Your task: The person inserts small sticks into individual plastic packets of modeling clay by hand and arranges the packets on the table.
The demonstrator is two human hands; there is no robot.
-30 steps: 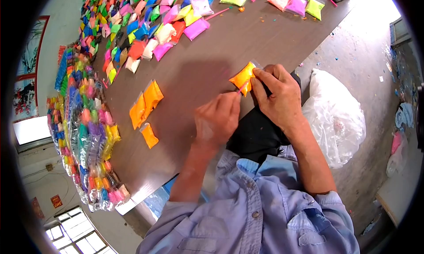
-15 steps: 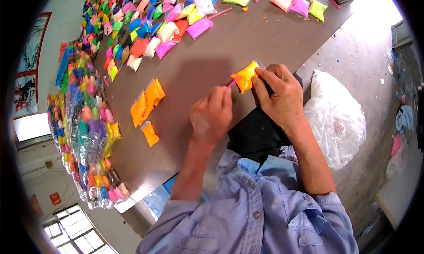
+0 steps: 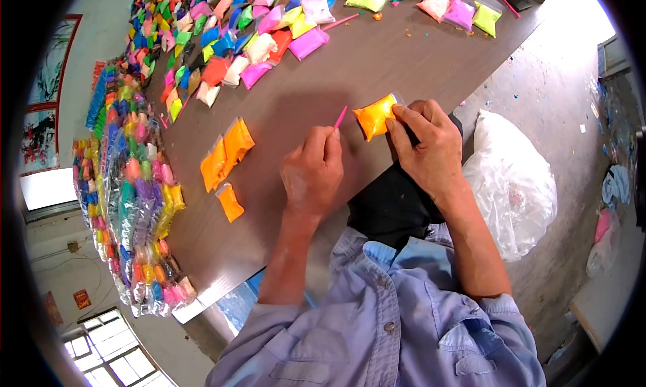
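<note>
Two bare hands are at work over the brown counter (image 3: 383,57), close to its front edge. The right hand (image 3: 431,141) has its grip closed on a bright orange packet (image 3: 374,116), thumb and index finger pinching one end of it; the packet is over the counter just in from the front edge, though whether its underside touches the surface I cannot tell. The left hand (image 3: 313,171) has its grip closed around a thin pink stick (image 3: 341,117), whose free end points away from the body, near the packet but apart from it. Toward the counter's left edge lie a pair of overlapping orange packets (image 3: 237,143), with a smaller orange packet (image 3: 231,203) just beside them, nearer the front. A heap of many-coloured packets (image 3: 259,48) spreads over the far left part of the counter, and clear bags of coloured pieces (image 3: 134,205) line the left edge. Toward the right corner sits a small group of packets (image 3: 459,13) in peach, purple and yellow-green, and near that corner lies a second pink stick (image 3: 503,0). Beyond the front edge, on the right, is a white plastic bag (image 3: 511,192).
</note>
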